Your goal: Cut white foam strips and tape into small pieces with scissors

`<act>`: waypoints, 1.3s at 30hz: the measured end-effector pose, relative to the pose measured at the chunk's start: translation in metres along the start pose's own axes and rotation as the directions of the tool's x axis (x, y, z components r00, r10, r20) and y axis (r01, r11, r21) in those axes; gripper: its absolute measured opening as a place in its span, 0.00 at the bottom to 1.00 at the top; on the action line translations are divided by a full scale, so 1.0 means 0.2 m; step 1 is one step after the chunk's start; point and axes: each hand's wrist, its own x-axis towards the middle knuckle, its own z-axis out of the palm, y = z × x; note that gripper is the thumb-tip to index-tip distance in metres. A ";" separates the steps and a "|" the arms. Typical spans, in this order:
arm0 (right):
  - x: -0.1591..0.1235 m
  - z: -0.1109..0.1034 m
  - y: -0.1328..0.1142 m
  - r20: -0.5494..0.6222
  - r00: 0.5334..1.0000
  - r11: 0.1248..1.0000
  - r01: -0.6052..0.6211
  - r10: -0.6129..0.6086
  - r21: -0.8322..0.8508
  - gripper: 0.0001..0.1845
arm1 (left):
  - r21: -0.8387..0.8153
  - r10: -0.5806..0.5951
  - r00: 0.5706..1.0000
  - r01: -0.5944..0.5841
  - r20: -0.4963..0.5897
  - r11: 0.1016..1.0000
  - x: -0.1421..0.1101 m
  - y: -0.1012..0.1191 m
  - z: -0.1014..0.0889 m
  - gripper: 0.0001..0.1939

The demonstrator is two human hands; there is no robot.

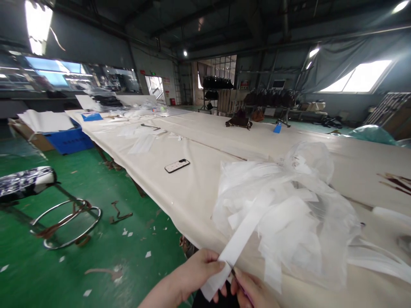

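My left hand point(201, 271) pinches a long white strip point(245, 231) between thumb and fingers near its lower end. The strip runs up and to the right onto a heap of similar white strips in a clear plastic bag point(337, 248). Closed around a slim tool with a purple handle point(245, 291), my right hand point(253, 288) is just right of my left. The tool's dark tip touches the strip's edge; most of the tool is hidden by my fingers, so its exact kind is unclear.
A phone point(177, 165) lies on the long cream-covered table point(192, 196). Farther along are loose white strips point(143, 143) and a dark bag point(239, 119). A stool with a metal ring point(69, 224) stands on the green floor at left, near a blue crate point(70, 139).
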 end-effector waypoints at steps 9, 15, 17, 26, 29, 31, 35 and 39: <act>-0.03 0.01 0.04 0.034 0.995 0.952 -0.104 0.098 0.288 0.34 | 0.124 -0.018 1.000 0.020 -0.016 0.992 -0.02 0.03 -0.05 0.29; -0.02 0.00 0.06 0.045 0.989 0.925 -0.146 0.139 0.350 0.31 | 0.130 -0.044 0.997 0.035 0.065 0.991 -0.01 0.02 -0.08 0.29; -0.02 0.00 0.05 0.050 0.989 0.929 -0.150 0.142 0.338 0.31 | 0.084 -0.020 0.998 0.015 0.053 0.996 0.00 0.01 -0.07 0.28; 0.01 0.00 0.03 0.057 0.997 0.973 -0.072 0.061 0.218 0.34 | 0.153 0.032 0.999 -0.031 -0.004 0.988 0.03 -0.01 -0.07 0.26; 0.02 0.00 0.03 0.055 0.997 0.974 -0.071 0.061 0.214 0.35 | 0.203 0.037 0.999 -0.034 -0.014 0.979 0.02 0.01 -0.07 0.26; 0.02 0.00 0.04 0.054 0.997 0.970 -0.069 0.058 0.231 0.35 | 0.232 0.038 0.999 -0.036 -0.007 0.972 0.02 0.02 -0.07 0.27; 0.02 0.03 0.05 0.017 0.996 0.934 -0.087 0.087 0.346 0.35 | 0.260 0.038 0.999 -0.034 -0.014 0.965 0.02 0.05 -0.07 0.28; 0.02 0.04 0.01 -0.006 0.990 0.904 -0.124 0.139 0.408 0.36 | 0.234 0.011 1.000 -0.006 -0.019 0.972 0.04 0.11 -0.06 0.30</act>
